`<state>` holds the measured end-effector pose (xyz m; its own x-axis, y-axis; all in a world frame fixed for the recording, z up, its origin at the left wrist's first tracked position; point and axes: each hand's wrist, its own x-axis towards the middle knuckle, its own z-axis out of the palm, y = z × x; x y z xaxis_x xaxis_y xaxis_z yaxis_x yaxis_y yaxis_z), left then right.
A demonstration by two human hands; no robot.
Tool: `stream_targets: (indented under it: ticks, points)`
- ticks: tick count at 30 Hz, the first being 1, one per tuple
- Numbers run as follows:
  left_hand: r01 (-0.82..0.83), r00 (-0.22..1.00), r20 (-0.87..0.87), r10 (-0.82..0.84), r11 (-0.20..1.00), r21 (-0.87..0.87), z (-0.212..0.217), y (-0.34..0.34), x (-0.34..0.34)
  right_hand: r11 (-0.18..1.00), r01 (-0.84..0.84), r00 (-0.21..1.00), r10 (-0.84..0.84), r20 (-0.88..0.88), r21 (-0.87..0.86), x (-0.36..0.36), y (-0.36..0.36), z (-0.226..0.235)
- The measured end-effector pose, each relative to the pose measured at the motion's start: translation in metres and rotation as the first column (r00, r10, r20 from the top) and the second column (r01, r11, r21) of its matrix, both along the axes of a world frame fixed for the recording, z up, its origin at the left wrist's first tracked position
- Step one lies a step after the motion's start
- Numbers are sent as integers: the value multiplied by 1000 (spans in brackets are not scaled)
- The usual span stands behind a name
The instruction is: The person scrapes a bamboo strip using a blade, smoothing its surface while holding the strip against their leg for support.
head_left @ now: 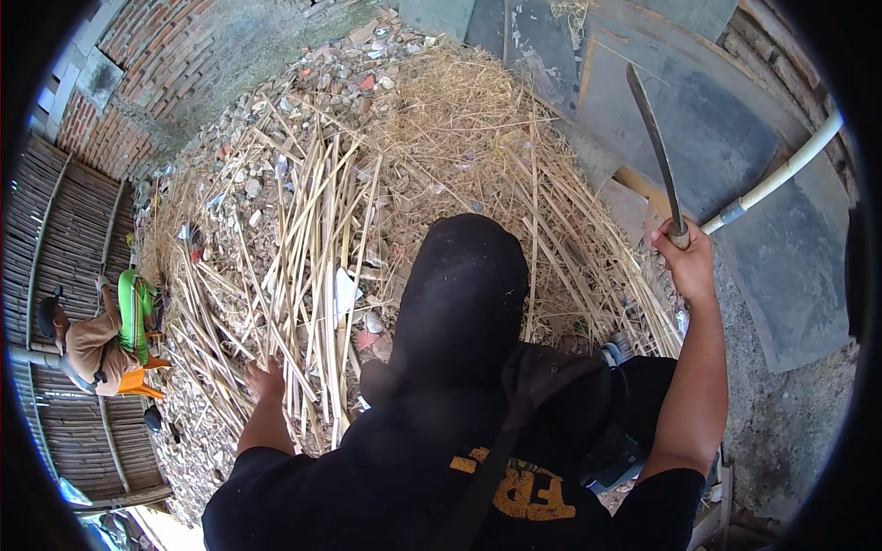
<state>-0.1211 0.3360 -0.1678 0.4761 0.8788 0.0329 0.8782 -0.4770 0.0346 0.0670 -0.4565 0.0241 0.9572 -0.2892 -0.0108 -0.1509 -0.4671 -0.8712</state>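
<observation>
Raised at the right, my right hand (689, 262) is closed around the handle of a machete (654, 138), whose long, slightly curved dark blade points up and away. My left hand (265, 378) is low at the left over a pile of split bamboo strips (317, 230). Its fingers look apart; whether they touch a strip cannot be told. The strips lie loosely, mostly lengthwise, on rubble. A large dark cloth-covered shape (464, 285) fills the middle between my arms and hides part of the pile.
Dry straw-like shavings (469, 101) and more bamboo strips (588, 230) lie ahead and to the right. Grey sheets (680, 101) lean at the far right, near a pale pole (781, 174). On the left, a person (101, 340) sits on an orange stool (138, 381) by a bamboo wall (55, 220).
</observation>
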Motion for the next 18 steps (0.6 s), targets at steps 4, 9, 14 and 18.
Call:
stream_targets:
  ticks: [4, 9, 14, 18]
  points:
    - [22, 949, -288, -127, 940, -342, 25, -47, 27, 996, 67, 997, -69, -22, -61, -7, -5, 0]
    - [324, 875, -146, -462, 781, -534, -56, -63, 28, 989, 63, 998, -63, 4, -133, 0, -11, -7]
    - [321, 862, -85, -500, 668, -671, -77, -105, 64, 956, 89, 996, -93, -2, -278, -10, -19, 10]
    - [307, 843, -141, -519, 680, -665, -98, -107, 75, 948, 56, 993, -85, -82, -312, -16, -31, 24]
